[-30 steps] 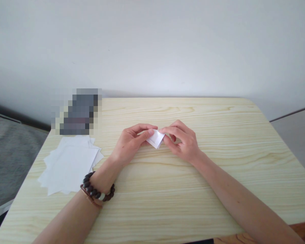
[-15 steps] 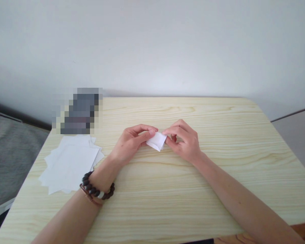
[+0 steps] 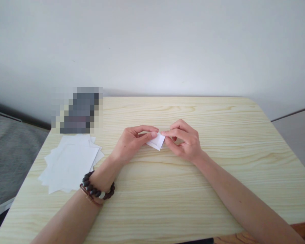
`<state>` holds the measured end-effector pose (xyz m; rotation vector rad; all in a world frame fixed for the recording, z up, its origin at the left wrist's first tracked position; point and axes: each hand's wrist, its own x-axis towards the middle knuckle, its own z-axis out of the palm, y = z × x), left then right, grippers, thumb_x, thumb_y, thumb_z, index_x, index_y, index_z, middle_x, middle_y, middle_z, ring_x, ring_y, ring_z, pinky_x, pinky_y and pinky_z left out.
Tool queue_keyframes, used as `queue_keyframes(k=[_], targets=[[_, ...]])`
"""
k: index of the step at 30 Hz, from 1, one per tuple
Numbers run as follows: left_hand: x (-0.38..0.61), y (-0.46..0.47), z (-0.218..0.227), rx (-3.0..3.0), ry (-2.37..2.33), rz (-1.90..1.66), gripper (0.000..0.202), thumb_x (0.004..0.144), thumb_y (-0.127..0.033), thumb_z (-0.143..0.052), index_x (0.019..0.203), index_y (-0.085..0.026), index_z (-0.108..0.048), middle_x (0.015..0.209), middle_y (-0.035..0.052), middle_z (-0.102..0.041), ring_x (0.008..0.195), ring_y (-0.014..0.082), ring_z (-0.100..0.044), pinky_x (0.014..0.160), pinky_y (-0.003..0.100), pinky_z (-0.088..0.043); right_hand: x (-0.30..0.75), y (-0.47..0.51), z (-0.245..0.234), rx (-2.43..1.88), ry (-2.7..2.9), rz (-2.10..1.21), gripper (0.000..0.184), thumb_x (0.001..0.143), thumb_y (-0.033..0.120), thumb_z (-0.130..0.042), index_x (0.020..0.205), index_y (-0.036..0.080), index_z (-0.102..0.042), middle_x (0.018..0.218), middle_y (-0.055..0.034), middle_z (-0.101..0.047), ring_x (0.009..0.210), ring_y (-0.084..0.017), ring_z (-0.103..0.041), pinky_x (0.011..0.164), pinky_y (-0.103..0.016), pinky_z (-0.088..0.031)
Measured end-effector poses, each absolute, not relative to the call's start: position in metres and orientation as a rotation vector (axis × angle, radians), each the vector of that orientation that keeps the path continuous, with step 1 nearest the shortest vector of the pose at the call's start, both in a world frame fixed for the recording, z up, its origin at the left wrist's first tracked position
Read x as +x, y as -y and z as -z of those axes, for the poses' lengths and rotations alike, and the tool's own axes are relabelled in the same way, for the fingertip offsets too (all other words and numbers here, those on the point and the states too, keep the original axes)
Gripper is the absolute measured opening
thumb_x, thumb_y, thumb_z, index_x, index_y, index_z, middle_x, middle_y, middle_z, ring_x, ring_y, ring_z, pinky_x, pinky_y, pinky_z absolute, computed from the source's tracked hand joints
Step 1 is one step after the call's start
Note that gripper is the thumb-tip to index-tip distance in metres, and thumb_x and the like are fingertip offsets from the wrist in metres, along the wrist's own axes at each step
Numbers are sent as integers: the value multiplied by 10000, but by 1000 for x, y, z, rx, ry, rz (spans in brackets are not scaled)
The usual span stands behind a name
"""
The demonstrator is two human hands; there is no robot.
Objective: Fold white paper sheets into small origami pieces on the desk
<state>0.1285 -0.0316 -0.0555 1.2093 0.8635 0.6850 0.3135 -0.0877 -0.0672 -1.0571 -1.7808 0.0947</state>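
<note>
A small white paper, folded in layers, is at the middle of the table, between the two hands; whether it rests on the wood or is lifted slightly, I cannot tell. The left hand has it clamped by the left corner, thumb flat on the upper face, forefinger stretched along the far side. The right hand pinches the right edge, forefinger tip at the far corner and thumb just below, with the other fingers curled inward. A crease or flap line runs along the near left edge; the face is plain white. Left of the hands lies a fanned stack of white sheets, the top one plain too. Just beyond it is a dark, flat thing blurred into coarse squares, so any label or brand there cannot be read. A beaded bracelet, dark with one pale bead, circles the left wrist beside a thin brown cord. The table has pale, streaky grain and a rounded far right corner, and behind it rises a whitish wall with faint marks.
</note>
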Motion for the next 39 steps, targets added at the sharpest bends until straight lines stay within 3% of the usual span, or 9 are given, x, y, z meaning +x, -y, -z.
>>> queue_keyframes(k=[4, 20, 26, 32, 39], targets=[[131, 32, 55, 1178, -849, -731, 209, 689, -355, -798, 809, -188, -760, 1000, 61, -731, 802, 163, -636, 695, 258, -463, 313, 88, 66, -1067, 1770, -106, 154, 799, 129, -595, 871, 223, -693, 763, -3, -551, 592, -94, -505, 547, -252, -445], [130, 32, 54, 1263, -857, -738, 183, 716, -366, -775, 786, -198, -756, 1026, 53, -722, 843, 175, -638, 743, 271, -467, 319, 86, 66, -1094, 1830, -171, 141, 806, 177, -605, 922, 213, -678, 832, -22, -501, 727, -137, -512, 625, -295, -461], [129, 32, 55, 1301, -889, -723, 249, 720, -403, -762, 833, -181, -754, 925, 63, -739, 817, 196, -640, 738, 292, -475, 318, 85, 66, -1097, 1824, -248, 96, 842, 189, -588, 915, 220, -642, 824, -10, -569, 656, -114, -523, 634, -279, -469], [129, 33, 54, 1319, -862, -719, 213, 716, -377, -771, 799, -182, -756, 962, 60, -735, 857, 195, -641, 754, 276, -476, 317, 86, 69, -1143, 1851, -288, 57, 819, 163, -598, 851, 209, -596, 669, 32, -502, 623, -111, -501, 611, -252, -436], [130, 33, 54, 1336, -885, -745, 204, 716, -383, -768, 785, -191, -755, 986, 61, -730, 905, 208, -642, 783, 285, -477, 320, 85, 66, -1086, 1756, -384, 55, 809, 181, -630, 825, 205, -676, 669, 26, -509, 585, -96, -476, 546, -237, -406]])
